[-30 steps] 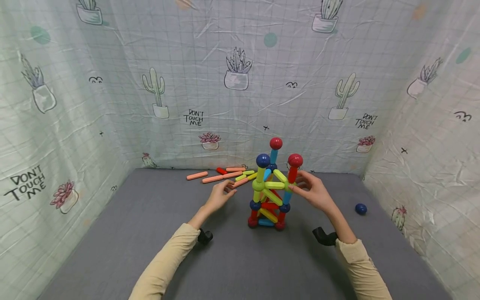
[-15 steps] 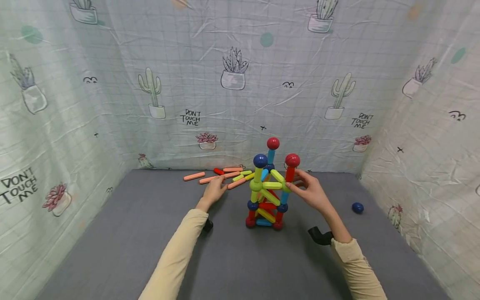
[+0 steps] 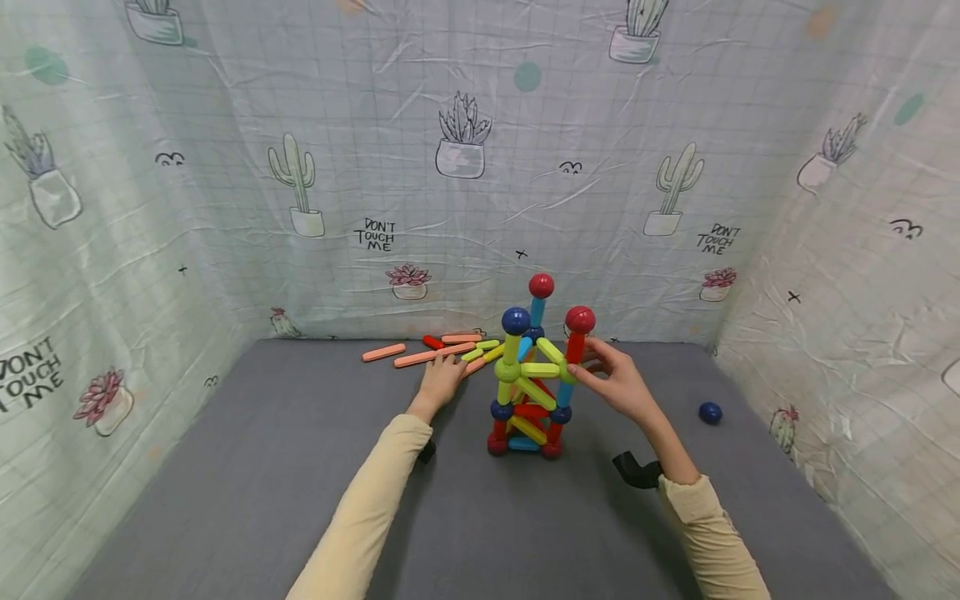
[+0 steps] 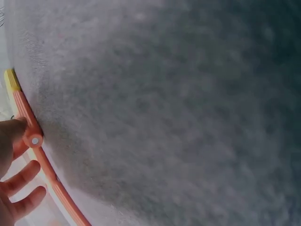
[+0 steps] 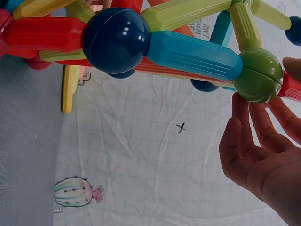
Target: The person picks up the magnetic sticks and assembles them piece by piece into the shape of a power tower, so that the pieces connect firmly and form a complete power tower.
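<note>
Diffuse light casts soft shadows on the gray table [image 3: 480, 533], which appears blurred and darkens rightward in the left wrist view.

A: What forms the background?
B: A pale, wrinkled, grid-lined curtain [image 3: 352, 92], bearing printed potted plants [image 3: 297, 177] and the lettering "DON'T TOUCH ME" [image 3: 375, 235].
A: And the ground?
B: A grey tabletop [image 3: 300, 433], its far edge along the curtain.

Two hands [image 3: 441, 383] [image 3: 624, 382], one tower [image 3: 540, 370]. Loose: one ball [image 3: 710, 412], one red stick [image 3: 432, 342], one yellow [image 3: 493, 353], two green [image 3: 487, 344], at least four orange [image 3: 383, 352].
</note>
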Demonstrator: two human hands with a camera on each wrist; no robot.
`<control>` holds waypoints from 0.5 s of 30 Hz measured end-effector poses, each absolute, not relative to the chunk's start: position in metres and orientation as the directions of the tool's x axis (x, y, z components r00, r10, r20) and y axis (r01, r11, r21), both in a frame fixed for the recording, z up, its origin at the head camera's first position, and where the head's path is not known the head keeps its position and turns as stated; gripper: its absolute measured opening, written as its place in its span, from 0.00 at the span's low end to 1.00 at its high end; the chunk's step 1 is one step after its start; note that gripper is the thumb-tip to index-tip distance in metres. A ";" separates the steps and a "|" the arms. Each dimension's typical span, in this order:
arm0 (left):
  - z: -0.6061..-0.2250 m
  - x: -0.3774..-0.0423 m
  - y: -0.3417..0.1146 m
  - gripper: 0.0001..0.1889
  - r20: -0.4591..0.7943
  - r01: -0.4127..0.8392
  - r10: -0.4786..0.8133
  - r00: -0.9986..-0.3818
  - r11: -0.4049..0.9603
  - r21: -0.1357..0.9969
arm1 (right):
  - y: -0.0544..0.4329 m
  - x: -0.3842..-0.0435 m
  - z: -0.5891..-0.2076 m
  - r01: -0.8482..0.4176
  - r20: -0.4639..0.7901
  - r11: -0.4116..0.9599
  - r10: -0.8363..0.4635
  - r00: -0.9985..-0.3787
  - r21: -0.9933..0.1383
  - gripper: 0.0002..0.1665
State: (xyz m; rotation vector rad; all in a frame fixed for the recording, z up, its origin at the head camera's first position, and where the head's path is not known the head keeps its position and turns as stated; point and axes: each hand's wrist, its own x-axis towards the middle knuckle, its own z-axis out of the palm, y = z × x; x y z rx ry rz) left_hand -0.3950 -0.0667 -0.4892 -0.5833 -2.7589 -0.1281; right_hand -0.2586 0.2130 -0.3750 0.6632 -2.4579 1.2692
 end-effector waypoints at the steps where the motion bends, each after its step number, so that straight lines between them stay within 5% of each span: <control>1: -0.490 -0.394 -0.067 0.12 0.329 0.401 0.383 -0.863 0.916 -0.012 | 0.213 -0.259 -0.375 -0.522 0.453 0.507 -0.264 -0.851 -0.685 0.24; 15: -0.493 -0.379 -0.087 0.20 0.253 0.414 0.508 -0.823 0.842 -0.344 | 0.199 -0.233 -0.352 -0.508 0.431 0.532 -0.272 -0.860 -0.678 0.22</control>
